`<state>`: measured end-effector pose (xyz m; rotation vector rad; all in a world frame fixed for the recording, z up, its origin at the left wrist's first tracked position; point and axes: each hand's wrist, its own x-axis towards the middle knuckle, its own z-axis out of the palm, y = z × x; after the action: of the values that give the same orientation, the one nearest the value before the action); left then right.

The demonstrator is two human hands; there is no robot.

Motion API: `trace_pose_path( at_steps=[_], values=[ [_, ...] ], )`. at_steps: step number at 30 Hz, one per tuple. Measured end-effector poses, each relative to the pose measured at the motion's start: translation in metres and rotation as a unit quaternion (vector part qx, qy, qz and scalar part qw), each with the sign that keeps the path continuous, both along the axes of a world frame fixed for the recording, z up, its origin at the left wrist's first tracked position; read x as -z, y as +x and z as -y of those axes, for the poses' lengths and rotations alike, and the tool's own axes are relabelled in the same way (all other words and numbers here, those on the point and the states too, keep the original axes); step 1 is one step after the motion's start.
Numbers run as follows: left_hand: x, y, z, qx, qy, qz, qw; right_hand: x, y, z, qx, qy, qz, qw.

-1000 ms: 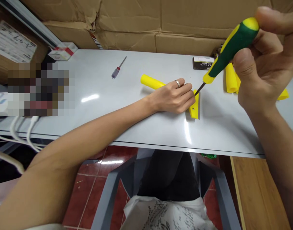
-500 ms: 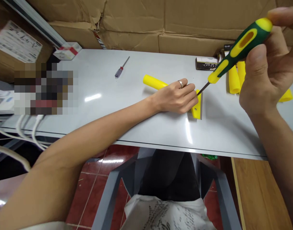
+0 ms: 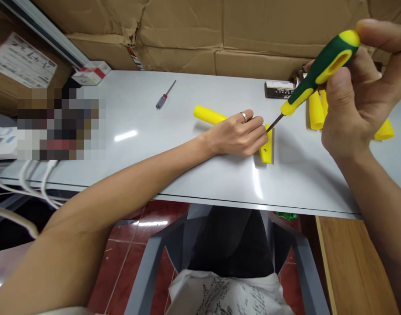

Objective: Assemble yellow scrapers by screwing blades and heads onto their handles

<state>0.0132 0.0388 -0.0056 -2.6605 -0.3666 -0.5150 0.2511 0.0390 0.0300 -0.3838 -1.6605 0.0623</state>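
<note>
My left hand (image 3: 238, 133), with a ring on one finger, is closed around a yellow scraper (image 3: 209, 114) lying on the table. The round handle sticks out on the left, and the flat, wide head with a small screw shows on the right. In my right hand (image 3: 358, 96) is a green and yellow screwdriver (image 3: 318, 72), pinched near the top of its handle by thumb and fingers. It slants down to the left, its tip at the scraper's head beside my left fingers. Whether the tip sits in a screw is hidden.
A smaller screwdriver (image 3: 165, 97) with a grey handle lies at the back. Several yellow tubular pieces (image 3: 315, 113) and a small black and white box (image 3: 279, 89) are at the right. Cardboard (image 3: 181, 30) lines the back; white cables (image 3: 46, 181) hang at left.
The screwdriver handle has turned about its axis in my right fingers, its oval patch now facing further right. My left hand keeps its grip on the scraper. The view shifted slightly.
</note>
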Motion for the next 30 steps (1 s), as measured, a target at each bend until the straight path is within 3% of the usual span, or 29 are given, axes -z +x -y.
trace_pose_path(
  at_steps=[4,9,15,19,22,27,30],
  values=[
    [0.002,-0.001,-0.001,0.004,-0.003,0.004,1.000,-0.006,-0.005,0.016,0.014,-0.052,0.018,0.998],
    [0.001,-0.002,0.000,0.009,0.007,-0.001,1.000,-0.007,-0.008,0.016,0.016,-0.025,0.015,0.999],
    [-0.003,-0.004,0.001,0.021,0.081,-0.026,0.996,-0.009,-0.003,0.024,0.091,-0.053,0.019,0.994],
    [-0.003,-0.005,0.001,0.018,0.109,-0.029,0.993,-0.008,-0.004,0.019,0.040,-0.051,0.017,0.998],
    [-0.001,-0.005,0.000,0.024,0.127,-0.012,0.991,-0.006,-0.006,0.012,-0.009,0.000,0.001,1.000],
    [0.004,-0.005,-0.002,0.035,0.167,0.007,0.985,-0.004,-0.004,0.012,0.026,-0.035,0.003,0.999],
    [0.006,-0.005,-0.005,0.036,0.149,0.011,0.988,-0.002,-0.003,0.012,0.014,-0.040,0.023,0.999]
  ],
)
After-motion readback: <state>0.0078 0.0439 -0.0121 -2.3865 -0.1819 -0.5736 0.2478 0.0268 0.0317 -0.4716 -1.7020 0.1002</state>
